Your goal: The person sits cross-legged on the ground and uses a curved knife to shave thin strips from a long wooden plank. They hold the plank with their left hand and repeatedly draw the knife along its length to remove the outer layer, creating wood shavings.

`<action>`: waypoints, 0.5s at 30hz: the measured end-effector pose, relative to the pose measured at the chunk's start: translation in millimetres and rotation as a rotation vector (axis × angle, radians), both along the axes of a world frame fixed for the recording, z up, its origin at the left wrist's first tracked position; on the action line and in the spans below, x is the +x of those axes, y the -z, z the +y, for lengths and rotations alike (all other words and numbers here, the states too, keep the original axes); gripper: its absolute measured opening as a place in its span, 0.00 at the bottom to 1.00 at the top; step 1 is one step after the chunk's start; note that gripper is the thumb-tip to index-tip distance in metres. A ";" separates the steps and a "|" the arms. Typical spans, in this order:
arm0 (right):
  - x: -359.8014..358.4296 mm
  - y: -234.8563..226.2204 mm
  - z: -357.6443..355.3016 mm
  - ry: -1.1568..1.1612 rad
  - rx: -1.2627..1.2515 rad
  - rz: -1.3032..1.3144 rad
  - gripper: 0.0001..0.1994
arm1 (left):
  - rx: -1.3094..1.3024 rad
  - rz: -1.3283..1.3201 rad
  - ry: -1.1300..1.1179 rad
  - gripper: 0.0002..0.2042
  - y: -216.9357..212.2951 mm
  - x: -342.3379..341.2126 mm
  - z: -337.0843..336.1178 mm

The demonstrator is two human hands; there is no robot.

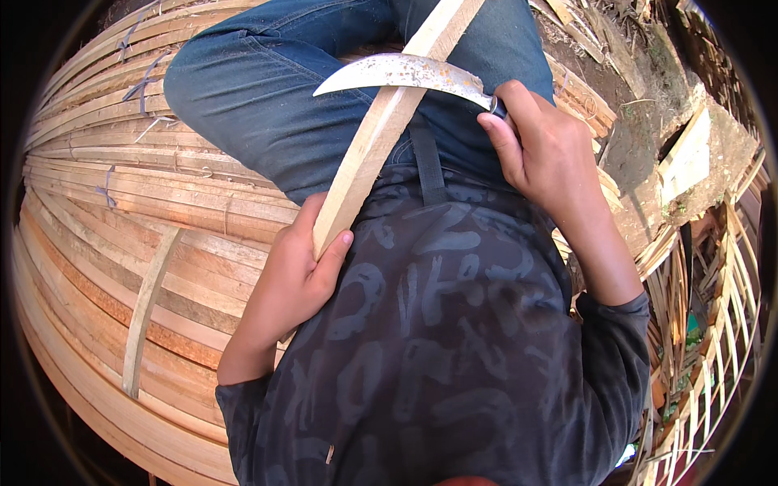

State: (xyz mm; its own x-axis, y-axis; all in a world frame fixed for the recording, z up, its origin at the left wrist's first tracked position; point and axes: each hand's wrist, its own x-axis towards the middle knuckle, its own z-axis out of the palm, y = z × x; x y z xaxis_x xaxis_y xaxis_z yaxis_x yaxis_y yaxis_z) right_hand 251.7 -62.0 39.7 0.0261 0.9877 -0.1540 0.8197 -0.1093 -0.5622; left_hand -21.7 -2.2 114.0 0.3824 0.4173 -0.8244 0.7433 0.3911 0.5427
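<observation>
Head view: your left grip (pixel 304 271), just off centre toward 9 o'clock, is wrapped around the near end of a pale wooden strip (pixel 356 170), thumb on one side and fingers on the other, with no slack showing; the strip slants up from there, across your jeans (pixel 243 105), and leaves the picture between 12 and 1 o'clock, so its far end cannot be seen; your right grip (pixel 551 142), at 2 o'clock, is closed on the handle of a curved knife (pixel 421 74), most of that handle hidden by your fingers; the blade lies across the strip near 12 o'clock, its tip toward 10, though whether it touches the wood you cannot tell from here.

The strip looks light and stiff, its faces dry and squared, so it should not slip much, but sawn edges could leave splinters; hold it by the near end, well clear of the blade, as your left grip does; the knife looks rigid and thin, its metal spotted, and its only safe hold is the handle; bundled slats (pixel 162 190) lie from 8 to 10 o'clock, and woven strips (pixel 713 356) stand at 4.
</observation>
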 end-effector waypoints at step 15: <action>156.2 68.2 33.9 0.438 -0.159 -0.623 0.21 | -0.178 0.023 -0.088 0.15 -3.0 -9.0 5.5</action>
